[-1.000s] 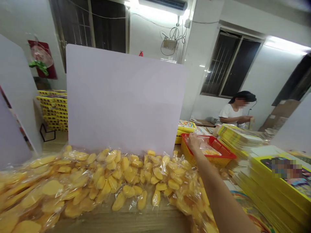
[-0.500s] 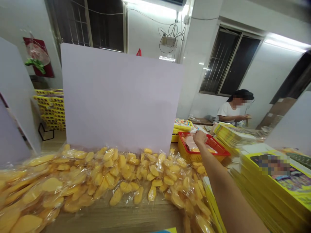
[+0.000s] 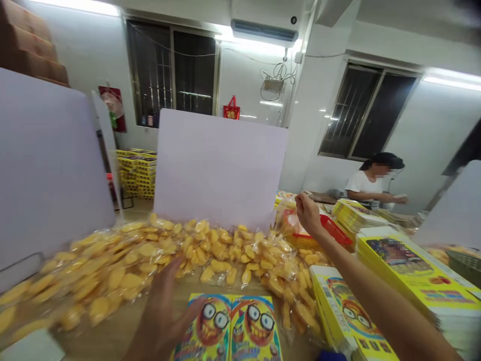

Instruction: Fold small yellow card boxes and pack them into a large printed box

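Right grip out at long stretch above the red basket, curled together at the fingertips; cannot tell if pinching film or nothing. Just left of that grip, clear bags bunched at the basket's edge. Left grip blurred, spread wide, thumb apart, empty by the look; right beside it, overlapping in view, a pair of cartoon-faced cartons. Touching or not? Impossible to say.

Trouble possible here! Could drag out more than intended, with slippery film clinging together. Could knock the carton stack below the right forearm by dropping the elbow. Could also clip the bagged yellow pieces, heaped between both grips, and spill some onto the cartons.

Underneath, wood-grained bench, bare around the left grip. Beyond both grips, a pale upright panel; farther off, past the right grip, a white-shirted co-worker, dark barred window, white walls, glaring tube light.
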The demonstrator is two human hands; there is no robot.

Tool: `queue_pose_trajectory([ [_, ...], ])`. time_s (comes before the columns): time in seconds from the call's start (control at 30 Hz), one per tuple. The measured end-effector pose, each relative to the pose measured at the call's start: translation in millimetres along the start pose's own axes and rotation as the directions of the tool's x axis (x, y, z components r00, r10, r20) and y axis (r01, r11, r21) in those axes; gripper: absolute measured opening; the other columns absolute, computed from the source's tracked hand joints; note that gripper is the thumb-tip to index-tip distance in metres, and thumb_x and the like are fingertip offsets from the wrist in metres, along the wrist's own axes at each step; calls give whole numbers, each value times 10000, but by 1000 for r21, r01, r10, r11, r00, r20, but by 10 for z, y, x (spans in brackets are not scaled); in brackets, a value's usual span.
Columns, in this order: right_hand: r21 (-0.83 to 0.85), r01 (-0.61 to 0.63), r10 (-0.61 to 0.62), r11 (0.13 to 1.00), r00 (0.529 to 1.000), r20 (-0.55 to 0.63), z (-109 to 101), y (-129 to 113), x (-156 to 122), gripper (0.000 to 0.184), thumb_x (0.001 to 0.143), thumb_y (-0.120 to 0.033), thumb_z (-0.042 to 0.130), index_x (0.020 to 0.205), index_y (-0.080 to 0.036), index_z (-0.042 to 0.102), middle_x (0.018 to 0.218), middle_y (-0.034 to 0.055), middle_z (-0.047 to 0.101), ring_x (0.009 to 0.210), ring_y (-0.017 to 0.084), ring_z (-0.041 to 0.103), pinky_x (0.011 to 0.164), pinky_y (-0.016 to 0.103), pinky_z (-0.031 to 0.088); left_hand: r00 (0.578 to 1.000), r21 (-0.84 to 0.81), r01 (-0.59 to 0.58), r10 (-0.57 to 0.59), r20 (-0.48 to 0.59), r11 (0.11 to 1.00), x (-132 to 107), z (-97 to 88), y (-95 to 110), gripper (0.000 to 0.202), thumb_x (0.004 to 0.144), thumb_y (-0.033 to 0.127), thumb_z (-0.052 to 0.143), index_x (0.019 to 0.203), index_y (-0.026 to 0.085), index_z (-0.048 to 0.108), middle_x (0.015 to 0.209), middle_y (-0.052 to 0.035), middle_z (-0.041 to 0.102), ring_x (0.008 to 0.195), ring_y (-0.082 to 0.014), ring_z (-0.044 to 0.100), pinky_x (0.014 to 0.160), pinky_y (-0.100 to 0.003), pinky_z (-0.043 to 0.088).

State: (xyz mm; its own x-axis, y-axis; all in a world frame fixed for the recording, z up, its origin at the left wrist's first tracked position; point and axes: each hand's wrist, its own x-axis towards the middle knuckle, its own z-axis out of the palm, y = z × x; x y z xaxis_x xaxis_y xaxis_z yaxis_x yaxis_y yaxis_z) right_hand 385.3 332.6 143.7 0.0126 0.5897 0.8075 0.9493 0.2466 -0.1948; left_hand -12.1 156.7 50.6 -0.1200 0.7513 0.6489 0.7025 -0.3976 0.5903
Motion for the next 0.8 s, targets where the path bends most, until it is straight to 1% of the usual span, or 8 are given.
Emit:
queue_pose_trajectory([
  [0.13, 174, 65, -66, 983, 998, -5, -175, -622, -172, 210, 923, -302, 355, 806, -208, 502, 700, 29, 569, 632, 175, 500, 620, 270, 350, 963, 23, -237, 231, 137, 971, 328, 386, 335, 875, 756, 463, 687, 1464, 169, 265, 1537, -189, 289, 1436, -363, 227, 1140, -561, 256],
  [0.23, 286, 63, -65, 956, 998, -1, -277, -995, -262, 208, 930, -323, 358, 798, -218, 478, 693, 19, 560, 623, 167, 507, 624, 265, 379, 967, -31, -177, 179, 180, 984, 601, 666, 506, 1037, 661, 491, 753, 1474, 103, 238, 1549, -255, 218, 1437, -411, 186, 1132, -584, 221],
  [0.3, 365, 18, -26, 931, 999, 18, -294, -1161, -313, 210, 935, -342, 362, 805, -221, 474, 698, 17, 564, 634, 169, 527, 634, 266, 398, 986, -82, -100, 110, 125, 992, 761, 718, 518, 796, 735, 393, 697, 1414, 122, 382, 1512, -216, 339, 1423, -382, 248, 1130, -567, 220],
  [0.4, 435, -52, 35, 899, 998, 46, -185, -1266, -410, 221, 938, -391, 373, 844, -224, 483, 709, 18, 576, 658, 180, 557, 651, 277, 419, 995, -228, -13, 35, 96, 974, 943, 559, 383, 263, 832, 227, 533, 1044, 184, 683, 1172, -112, 676, 1250, -302, 501, 1070, -473, 324],
  [0.47, 431, -72, 39, 899, 996, 85, -22, -1266, -511, 242, 939, -406, 353, 858, -223, 489, 718, 28, 588, 673, 188, 570, 665, 287, 429, 988, -295, 45, 2, 156, 954, 1027, 358, 237, 215, 817, 203, 501, 836, 174, 713, 882, -74, 727, 968, -250, 637, 894, -370, 447],
  [0.63, 419, -57, -72, 906, 956, 286, 325, -1283, -850, 286, 869, -438, 402, 797, -206, 553, 738, 77, 639, 691, 230, 607, 679, 340, 478, 939, -242, 111, -23, 342, 964, 1112, -26, 4, 201, 710, 213, 513, 556, 147, 624, 486, 18, 545, 518, -131, 513, 522, -221, 349],
  [0.7, 408, -24, -94, 913, 959, 268, 267, -1362, -934, 349, 823, -448, 484, 993, -163, 590, 973, 149, 663, 886, 286, 630, 784, 407, 496, 904, -208, 121, -21, 428, 971, 1093, -53, 32, 233, 682, 202, 500, 460, 152, 551, 401, 39, 434, 439, -106, 427, 471, -216, 274],
  [0.8, 399, 189, -284, 897, 939, 192, -6, -1558, -949, 638, 789, -409, 600, 1334, -119, 437, 1392, 216, 453, 1275, 330, 438, 1008, 486, 396, 856, -192, 113, 3, 517, 975, 1040, -17, 179, 265, 678, 203, 490, 417, 156, 491, 376, 49, 353, 405, -88, 336, 457, -232, 201],
])
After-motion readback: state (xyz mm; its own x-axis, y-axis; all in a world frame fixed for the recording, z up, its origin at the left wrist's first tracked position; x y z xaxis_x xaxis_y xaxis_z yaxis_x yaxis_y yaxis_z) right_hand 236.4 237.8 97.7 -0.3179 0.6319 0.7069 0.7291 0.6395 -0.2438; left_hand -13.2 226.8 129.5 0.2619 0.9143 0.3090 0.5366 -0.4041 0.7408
